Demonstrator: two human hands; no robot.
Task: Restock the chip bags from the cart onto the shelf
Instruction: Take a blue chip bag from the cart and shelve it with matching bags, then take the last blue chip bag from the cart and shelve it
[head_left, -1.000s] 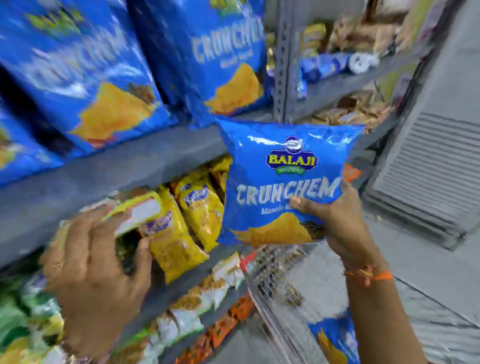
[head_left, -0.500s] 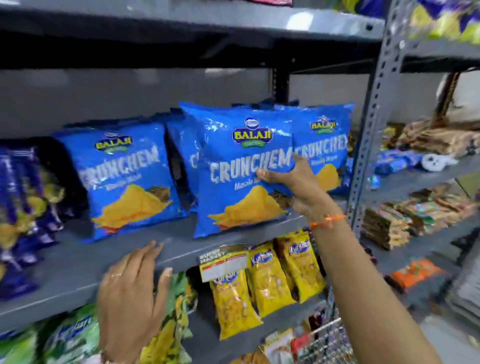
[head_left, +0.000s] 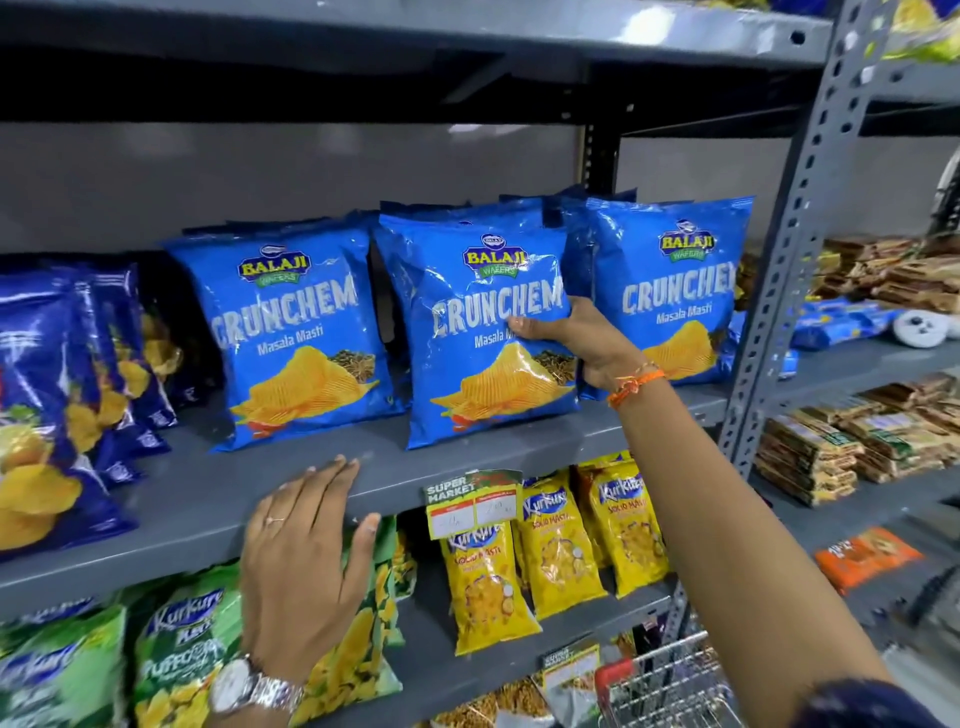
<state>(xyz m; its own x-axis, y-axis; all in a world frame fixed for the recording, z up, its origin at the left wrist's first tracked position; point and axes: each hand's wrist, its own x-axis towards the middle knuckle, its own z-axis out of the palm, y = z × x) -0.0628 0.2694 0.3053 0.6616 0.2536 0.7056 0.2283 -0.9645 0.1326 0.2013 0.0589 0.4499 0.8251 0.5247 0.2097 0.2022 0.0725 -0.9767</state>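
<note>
A blue Crunchem chip bag (head_left: 483, 332) stands upright on the grey shelf (head_left: 218, 499), in the middle of a row. My right hand (head_left: 576, 343) grips its right edge, thumb across the front. Two more blue Crunchem bags stand beside it, one on the left (head_left: 296, 332) and one on the right (head_left: 670, 291), with others behind. My left hand (head_left: 306, 551) lies flat with fingers apart on the shelf's front edge, holding nothing. The wire cart (head_left: 670, 686) shows at the bottom right, its contents hidden.
Dark blue chip bags (head_left: 47, 410) crowd the shelf's left end. Below hang yellow Kurkure packs (head_left: 556, 545) and green Kurkure bags (head_left: 176, 654), with price tags (head_left: 472, 504) on the shelf lip. A perforated grey upright (head_left: 779, 260) divides off the right shelving bay holding brown packets (head_left: 852, 441).
My right hand lifted the blue bag from beside the cart up to the shelf and set it upright in the row. My left hand moved from the lower packs to the shelf edge.
</note>
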